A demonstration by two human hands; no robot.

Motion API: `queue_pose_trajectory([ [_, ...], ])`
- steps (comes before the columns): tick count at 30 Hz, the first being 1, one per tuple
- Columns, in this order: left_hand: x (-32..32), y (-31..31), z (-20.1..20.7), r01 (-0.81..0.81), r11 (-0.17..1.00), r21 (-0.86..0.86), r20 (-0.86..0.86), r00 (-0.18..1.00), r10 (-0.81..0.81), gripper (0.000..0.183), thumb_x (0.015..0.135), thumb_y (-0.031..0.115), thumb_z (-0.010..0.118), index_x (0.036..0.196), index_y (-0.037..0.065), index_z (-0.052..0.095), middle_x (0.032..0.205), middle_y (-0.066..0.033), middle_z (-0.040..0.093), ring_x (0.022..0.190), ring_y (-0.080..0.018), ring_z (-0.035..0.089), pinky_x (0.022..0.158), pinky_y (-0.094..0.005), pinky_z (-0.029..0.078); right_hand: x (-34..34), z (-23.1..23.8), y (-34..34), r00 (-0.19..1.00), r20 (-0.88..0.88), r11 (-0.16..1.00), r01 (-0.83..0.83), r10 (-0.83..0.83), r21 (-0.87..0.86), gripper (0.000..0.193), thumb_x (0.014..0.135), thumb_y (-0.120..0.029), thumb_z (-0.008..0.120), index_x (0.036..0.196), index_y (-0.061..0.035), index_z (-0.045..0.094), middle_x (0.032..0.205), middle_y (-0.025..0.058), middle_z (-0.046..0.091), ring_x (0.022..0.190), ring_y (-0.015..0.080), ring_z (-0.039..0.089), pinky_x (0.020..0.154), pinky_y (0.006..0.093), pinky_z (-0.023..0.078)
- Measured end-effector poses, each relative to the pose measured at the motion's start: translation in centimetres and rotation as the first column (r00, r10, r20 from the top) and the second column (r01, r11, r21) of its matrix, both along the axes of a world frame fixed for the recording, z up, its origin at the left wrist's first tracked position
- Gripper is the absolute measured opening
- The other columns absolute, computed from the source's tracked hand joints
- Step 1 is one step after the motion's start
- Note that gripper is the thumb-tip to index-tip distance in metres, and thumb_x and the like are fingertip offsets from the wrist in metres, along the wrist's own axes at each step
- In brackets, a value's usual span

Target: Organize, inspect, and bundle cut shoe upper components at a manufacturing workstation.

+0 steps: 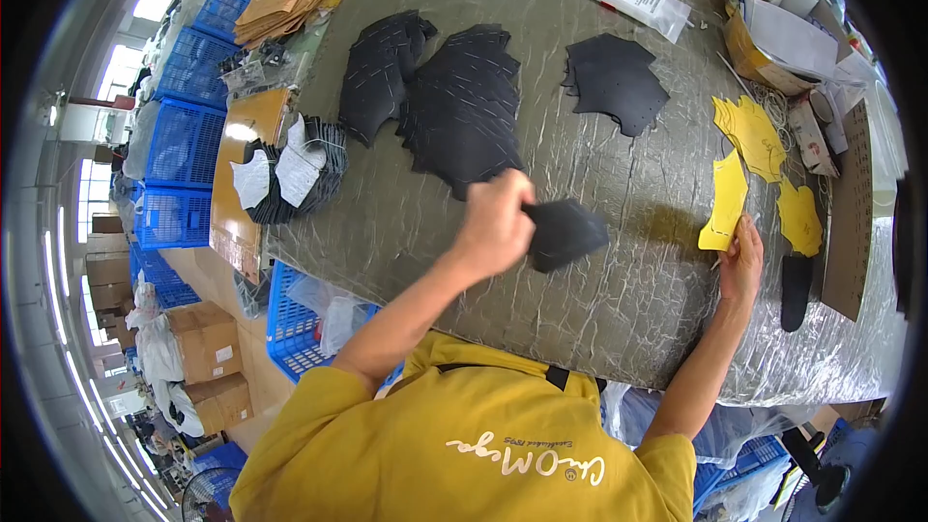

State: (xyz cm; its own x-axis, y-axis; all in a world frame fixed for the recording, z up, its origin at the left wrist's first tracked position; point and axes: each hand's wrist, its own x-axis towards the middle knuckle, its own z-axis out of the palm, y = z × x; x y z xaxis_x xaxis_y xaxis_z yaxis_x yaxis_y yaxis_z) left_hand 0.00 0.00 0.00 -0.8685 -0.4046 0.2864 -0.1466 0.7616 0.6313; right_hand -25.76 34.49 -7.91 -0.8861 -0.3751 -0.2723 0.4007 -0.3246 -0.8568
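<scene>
My left hand [495,222] is closed on a black cut piece [570,235], which sticks out to the right of the fist above the table; its edges are slightly blurred. At the right, my right hand [740,269] pinches the lower end of a yellow flat template [725,195]. A thin, light stick-like thing shows by those fingers, but its kind is unclear. Beyond my left hand lies a large fanned stack of black cut pieces [462,101], with another black stack [382,72] left of it. A smaller black stack [619,82] lies farther right.
More yellow templates [759,140] and a dark strip [797,292] lie at the right, beside an upright cardboard sheet [847,213]. A yellow box [764,43] holds papers. At left are tied bundles [293,169], blue crates [184,145] and cartons [205,338]. A plastic packet [638,2] lies at the back.
</scene>
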Motion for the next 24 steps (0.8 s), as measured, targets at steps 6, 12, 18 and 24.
queue_pose_trajectory([
  [6, -0.3, -8.7, 0.7, -0.122, 0.959, -0.257, -0.025, 0.993, 0.12, 0.034, 0.073, -0.004, 0.06, 0.106, 0.004, 0.055, 0.099, -0.0158, 0.063, 0.094, -0.037, 0.06, 0.085, -0.0477, 0.045, 0.5, 0.8, -1.4, 0.999, -0.041, 0.996, -0.026, 0.029, 0.08, 0.015, 0.104, -0.021, 0.06, 0.108, -0.0066, 0.063, 0.068, -0.01, 0.047, 0.055, -0.0007, 0.036, 0.048, 0.0176, 0.025],
  [12, -11.7, -3.1, -2.9, 0.146, 0.952, -0.268, -0.068, 0.983, -0.17, 0.05, 0.079, -0.001, 0.061, 0.128, 0.003, 0.053, 0.128, -0.02, 0.056, 0.123, -0.039, 0.051, 0.105, -0.0458, 0.041, 0.7, 0.6, -1.0, 1.0, -0.03, 0.992, 0.007, -0.003, 0.128, 0.018, 0.103, -0.02, 0.061, 0.11, -0.0043, 0.065, 0.067, -0.0096, 0.046, 0.054, 0.0006, 0.037, 0.049, 0.0182, 0.028],
  [18, -22.6, -5.6, -6.3, 0.002, 0.958, -0.287, 0.084, 0.996, 0.023, 0.06, 0.098, 0.026, 0.056, 0.151, 0.003, 0.038, 0.155, -0.025, 0.037, 0.141, -0.0456, 0.034, 0.117, -0.0586, 0.024, 1.4, 1.3, -1.9, 1.0, 0.02, 1.0, -0.019, 0.018, 0.018, 0.016, 0.102, -0.02, 0.062, 0.108, -0.0059, 0.065, 0.069, -0.0097, 0.05, 0.055, -0.0004, 0.041, 0.049, 0.0167, 0.032],
  [24, -18.5, -0.8, -7.7, 0.152, 0.939, -0.307, 0.322, 0.946, -0.047, 0.066, 0.103, 0.04, 0.047, 0.159, 0.009, 0.029, 0.166, -0.022, 0.016, 0.152, -0.0459, 0.013, 0.119, -0.0677, 0.01, 1.1, 1.6, -1.0, 0.999, 0.029, 0.999, -0.036, 0.036, 0.026, 0.014, 0.101, -0.021, 0.064, 0.104, -0.007, 0.064, 0.072, -0.0099, 0.052, 0.056, -0.0004, 0.04, 0.049, 0.0166, 0.03],
])
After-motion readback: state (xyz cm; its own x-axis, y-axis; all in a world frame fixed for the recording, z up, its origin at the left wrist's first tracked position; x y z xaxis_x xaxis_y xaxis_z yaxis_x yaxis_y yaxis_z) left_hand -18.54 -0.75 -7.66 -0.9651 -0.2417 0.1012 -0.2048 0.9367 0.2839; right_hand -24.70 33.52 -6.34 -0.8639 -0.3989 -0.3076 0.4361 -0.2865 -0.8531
